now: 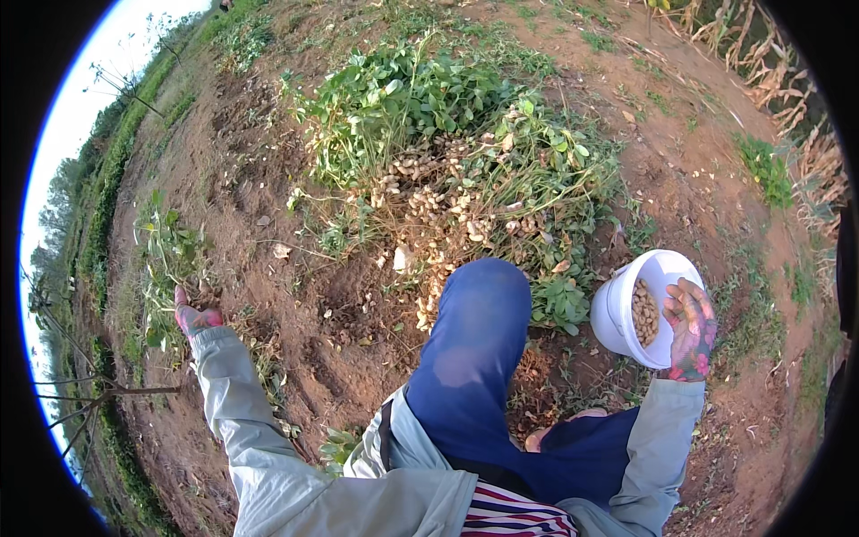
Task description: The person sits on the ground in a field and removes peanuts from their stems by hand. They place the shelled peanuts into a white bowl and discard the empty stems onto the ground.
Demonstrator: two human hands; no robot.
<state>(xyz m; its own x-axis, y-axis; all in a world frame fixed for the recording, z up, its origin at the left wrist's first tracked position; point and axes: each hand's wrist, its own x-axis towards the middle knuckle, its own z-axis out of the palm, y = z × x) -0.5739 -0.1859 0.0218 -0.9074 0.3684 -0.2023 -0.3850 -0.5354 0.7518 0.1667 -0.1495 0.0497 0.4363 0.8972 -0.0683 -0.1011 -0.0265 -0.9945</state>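
Note:
My left hand [196,317], in a pink patterned glove, reaches out to the left beside an uprooted leafy plant [164,268]; whether its fingers grip the stems cannot be told. My right hand [689,329], in a patterned glove with bare-looking fingertips, is over the near right rim of a white plastic bucket [609,315]. Its fingers are curled above the opening, and no peanut shows in them. Peanuts in their shells [645,314] lie inside the tilted bucket. A heap of pulled peanut plants [416,101] with many pods [429,201] on their roots lies in front of my knee.
Reddish bare soil [302,376] with clods and scattered leaves surrounds me. My raised knee [480,315] in blue trousers stands between the left hand and the bucket. Dry corn stalks [765,60] are at the upper right, and thin bare branches [111,391] at the left.

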